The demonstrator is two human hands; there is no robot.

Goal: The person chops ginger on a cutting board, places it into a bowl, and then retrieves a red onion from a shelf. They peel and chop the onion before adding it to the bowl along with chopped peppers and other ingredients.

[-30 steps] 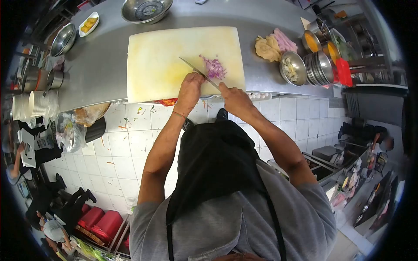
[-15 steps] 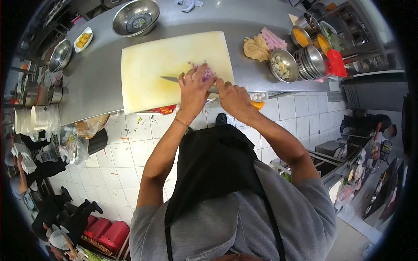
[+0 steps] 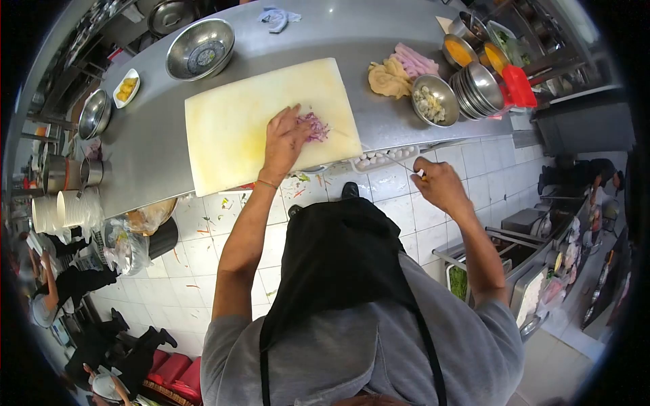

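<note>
A heap of finely chopped red onion point(image 3: 315, 128) lies on the white cutting board point(image 3: 237, 115), toward its right side. My left hand point(image 3: 284, 141) rests on the board with fingers stretched out, its fingertips at the left side of the onion. Off the table's front edge, my right hand point(image 3: 440, 184) is closed round the handle of a knife point(image 3: 396, 161). The blade is seen nearly edge-on, thin and a little blurred, and points back to the board. A bit of orange handle shows between the fingers.
Right of the board are a yellow cloth point(image 3: 390, 77), a pink cloth point(image 3: 414, 61), a bowl of pale pieces point(image 3: 443, 116) and stacked metal bowls point(image 3: 482, 88). A steel bowl point(image 3: 183, 59) stands behind it. Eggs point(image 3: 384, 159) sit below the table edge. Other people work at left and right.
My right hand has drawn the knife off the board, right and toward me. My left hand has shifted slightly left, its fingers straighter, and more onion is uncovered.
</note>
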